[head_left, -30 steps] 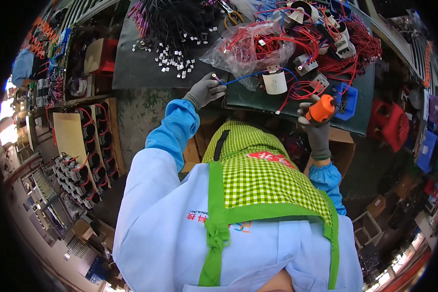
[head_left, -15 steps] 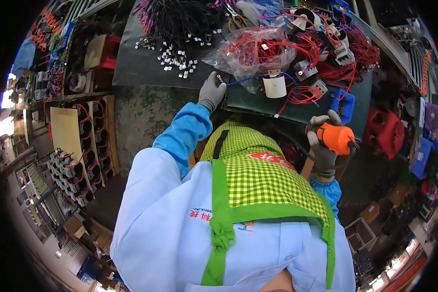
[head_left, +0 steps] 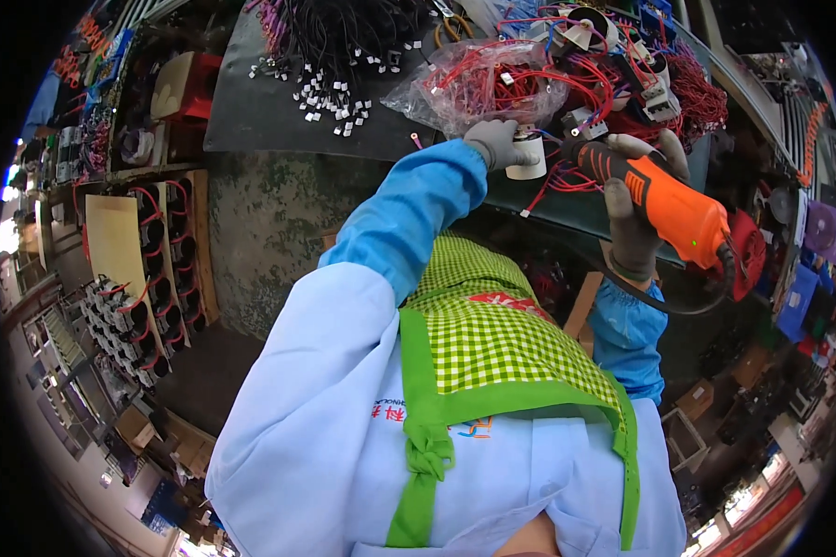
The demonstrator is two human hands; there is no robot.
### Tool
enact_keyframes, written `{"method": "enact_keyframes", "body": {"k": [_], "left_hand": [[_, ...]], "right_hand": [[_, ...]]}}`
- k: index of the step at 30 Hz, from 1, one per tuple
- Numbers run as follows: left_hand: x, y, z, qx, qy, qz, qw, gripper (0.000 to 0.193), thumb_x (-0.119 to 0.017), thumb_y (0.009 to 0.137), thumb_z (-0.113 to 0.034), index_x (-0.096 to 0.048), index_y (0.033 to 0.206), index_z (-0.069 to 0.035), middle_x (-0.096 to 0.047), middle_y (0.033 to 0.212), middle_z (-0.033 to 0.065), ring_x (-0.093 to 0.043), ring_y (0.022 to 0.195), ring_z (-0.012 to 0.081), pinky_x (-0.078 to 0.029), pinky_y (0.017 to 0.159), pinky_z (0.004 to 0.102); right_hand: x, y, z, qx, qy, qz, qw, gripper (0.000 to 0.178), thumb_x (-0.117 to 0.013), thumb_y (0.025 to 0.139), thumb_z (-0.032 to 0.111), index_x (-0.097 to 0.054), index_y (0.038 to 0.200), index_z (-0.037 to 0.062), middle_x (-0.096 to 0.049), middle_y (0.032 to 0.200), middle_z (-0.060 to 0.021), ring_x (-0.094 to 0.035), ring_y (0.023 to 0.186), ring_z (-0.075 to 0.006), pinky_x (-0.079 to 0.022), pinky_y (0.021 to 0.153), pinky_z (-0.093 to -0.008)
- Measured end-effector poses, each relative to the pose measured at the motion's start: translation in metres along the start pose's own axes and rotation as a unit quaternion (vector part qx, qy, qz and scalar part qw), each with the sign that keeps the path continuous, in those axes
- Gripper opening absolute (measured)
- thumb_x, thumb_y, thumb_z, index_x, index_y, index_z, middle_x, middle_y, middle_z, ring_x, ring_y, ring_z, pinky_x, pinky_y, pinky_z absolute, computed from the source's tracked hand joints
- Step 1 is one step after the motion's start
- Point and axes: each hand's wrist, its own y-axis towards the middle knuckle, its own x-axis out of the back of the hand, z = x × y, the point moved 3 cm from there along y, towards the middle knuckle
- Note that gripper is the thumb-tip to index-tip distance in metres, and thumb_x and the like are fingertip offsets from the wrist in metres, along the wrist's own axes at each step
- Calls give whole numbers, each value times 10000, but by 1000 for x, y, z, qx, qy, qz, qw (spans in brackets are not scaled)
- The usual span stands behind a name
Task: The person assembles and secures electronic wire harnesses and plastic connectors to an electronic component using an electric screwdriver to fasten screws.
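Note:
My right hand (head_left: 633, 209) is wrapped round an orange electric screwdriver (head_left: 683, 212) with a black front end and a cable at its rear. Its tip points left, toward a white cylindrical part (head_left: 527, 161) at the table's near edge. Against the left side of that part is my left hand (head_left: 494, 144), fingers closed on it near its top; the exact grip is partly hidden. Both hands wear grey gloves. Beside the cylinder lie red wires (head_left: 567, 178) with terminals. A loose wire end with a ring terminal (head_left: 416, 140) shows left of my sleeve.
Behind my left hand lies a clear plastic bag (head_left: 464, 88) of red wires. Black cables with white connectors (head_left: 339, 102) cover the back left of the table. Grey breaker-like blocks (head_left: 658, 100) sit at the right. A red stool (head_left: 748, 255) stands beyond the right edge.
My left hand has moved right from the wire's ring terminal to the white cylinder. My right hand has raised the screwdriver and swung its tip left toward the cylinder.

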Motion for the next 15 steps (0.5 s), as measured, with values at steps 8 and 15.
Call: {"method": "enact_keyframes", "body": {"k": [8,15], "left_hand": [[-7,-21,-34,56,71,-31,995,881,-750,563,-661,-536,1214,-107,-566,1195,145,-481,1158,342,-344,974,450],[-50,-44,-39,-215,91,-284,930,824,-798,584,-388,-465,1298,-145,-528,1105,107,-487,1042,324,-390,927,447]], "right_hand": [[24,-23,8,17,-92,-9,996,797,-711,774,166,-256,1411,18,-605,1130,-149,-591,1024,-245,-438,965,-402],[26,-27,1,2,-73,-47,996,739,-635,803,164,-242,1409,11,-596,1105,-194,-585,1031,-292,-426,978,-460]]}}
